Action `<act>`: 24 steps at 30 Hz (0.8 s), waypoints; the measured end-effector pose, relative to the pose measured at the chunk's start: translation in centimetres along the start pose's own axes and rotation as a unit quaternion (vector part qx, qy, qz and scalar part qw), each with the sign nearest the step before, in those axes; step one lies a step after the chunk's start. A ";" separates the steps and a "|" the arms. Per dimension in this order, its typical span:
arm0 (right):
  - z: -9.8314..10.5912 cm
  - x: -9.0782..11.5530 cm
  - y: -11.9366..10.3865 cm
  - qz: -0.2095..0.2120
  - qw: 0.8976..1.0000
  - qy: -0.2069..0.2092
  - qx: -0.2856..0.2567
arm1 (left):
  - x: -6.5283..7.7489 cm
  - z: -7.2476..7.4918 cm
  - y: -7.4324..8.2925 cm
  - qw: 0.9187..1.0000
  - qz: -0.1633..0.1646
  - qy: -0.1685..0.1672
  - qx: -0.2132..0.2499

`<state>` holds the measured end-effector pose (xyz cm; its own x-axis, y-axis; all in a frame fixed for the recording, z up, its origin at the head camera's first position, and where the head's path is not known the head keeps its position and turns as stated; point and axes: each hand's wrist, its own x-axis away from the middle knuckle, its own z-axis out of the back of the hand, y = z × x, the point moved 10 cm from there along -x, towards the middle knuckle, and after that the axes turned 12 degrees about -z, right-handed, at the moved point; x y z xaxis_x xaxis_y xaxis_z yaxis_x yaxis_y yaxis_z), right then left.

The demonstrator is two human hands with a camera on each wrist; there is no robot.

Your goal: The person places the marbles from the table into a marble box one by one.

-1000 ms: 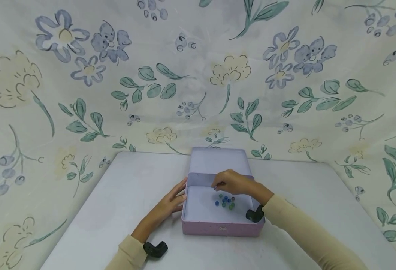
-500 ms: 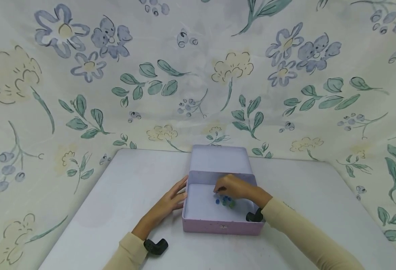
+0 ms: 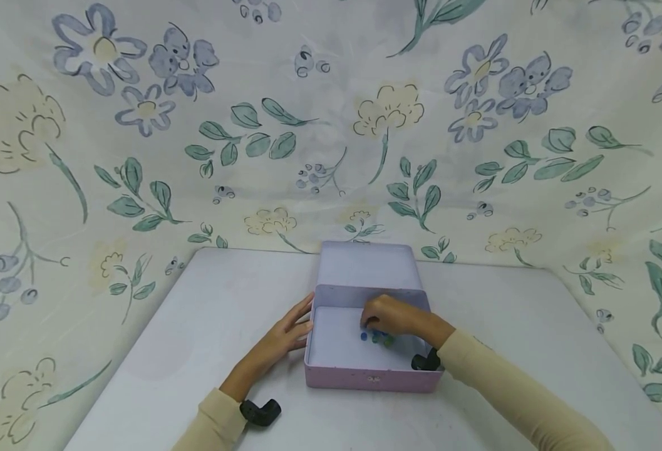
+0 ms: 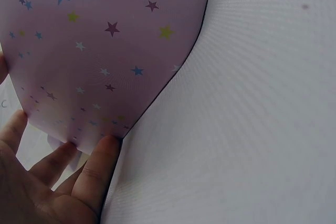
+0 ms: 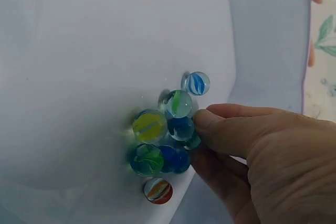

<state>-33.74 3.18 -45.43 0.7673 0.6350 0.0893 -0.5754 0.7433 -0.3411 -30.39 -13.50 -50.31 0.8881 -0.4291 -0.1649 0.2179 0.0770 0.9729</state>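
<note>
A pink metal box [image 3: 339, 378] with a pale lilac inside stands with its lid [image 3: 369, 263] tipped back. My left hand [image 3: 283, 332] rests its spread fingertips against the box's left wall, which the left wrist view shows printed with stars [image 4: 112, 28]. Inside the box, my right hand [image 3: 389, 314] is low over a cluster of glass marbles. Its thumb and fingers pinch a teal marble [image 5: 193, 141], partly hidden by them. Close around lie a yellow marble [image 5: 149, 125], a green swirled one [image 5: 147, 160], an orange-striped one [image 5: 158, 190] and several blue ones.
The box stands on a white table [image 3: 240, 282]. A floral cloth [image 3: 319, 144] hangs behind and at the sides. Black cameras are strapped to both wrists, the left one [image 3: 260, 413] over the table and the right one [image 3: 425, 360] over the box's right front corner.
My right hand has come down from above the box floor onto the marbles, covering part of the cluster. The left hand stays against the box wall. The head view has tilted slightly.
</note>
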 end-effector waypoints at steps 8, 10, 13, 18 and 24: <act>-0.5 0.1 0.1 -0.019 1.000 -0.007 0.011 | 0.1 -0.2 0.0 1.000 0.003 -0.001 -0.005; -0.5 0.2 -0.1 -0.015 1.000 -0.006 0.008 | 0.1 -0.1 0.0 1.000 0.005 0.002 -0.006; -0.3 0.4 -0.2 -0.008 1.000 -0.005 0.006 | 0.2 -0.2 0.1 1.000 0.005 0.003 -0.006; 0.0 0.7 -0.2 -0.002 1.000 -0.007 -0.002 | 0.0 -0.5 0.4 1.000 -0.003 -0.009 0.000; -0.1 0.7 0.5 -0.021 1.000 -0.010 -0.014 | 0.0 -0.5 0.4 1.000 -0.005 -0.019 0.000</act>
<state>-33.41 3.99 -45.57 0.7843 0.6081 0.1231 -0.5349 0.7633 -0.3624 -30.09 -12.97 -49.96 0.8698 -0.4638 -0.1682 0.2264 0.0725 0.9713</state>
